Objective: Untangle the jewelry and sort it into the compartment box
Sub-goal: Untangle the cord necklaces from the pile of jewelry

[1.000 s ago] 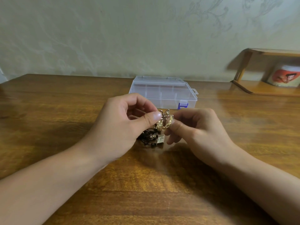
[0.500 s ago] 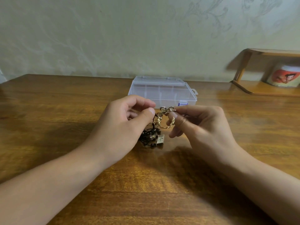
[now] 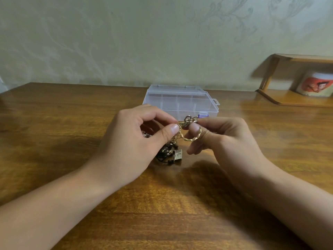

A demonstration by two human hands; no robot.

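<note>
Pinching with thumb and curled forefinger, the left hand (image 3: 133,139) grips one end of a tangled gold-coloured chain cluster (image 3: 187,123) just above the brown wooden desk (image 3: 54,123). The right hand (image 3: 221,139) faces it, fingers curled, its thumb and forefinger pinching the other end of the same cluster, where a textured gold ring-shaped hoop (image 3: 193,137) loops around the fingertips. Both hands nearly touch, with the gold pieces bridging the small gap between them. Below that gap, a knot of dark cord and beads (image 3: 165,154) with a small rectangular metal tag (image 3: 178,155) lies on the desk, partly hidden by the left hand; a thin gold strand hangs from the held cluster down towards it. Just behind the hands stands a clear plastic compartment box (image 3: 180,101) with a purple latch, lid closed. At the far right, a wooden shelf (image 3: 295,98) carries a white printed mug (image 3: 315,86).
</note>
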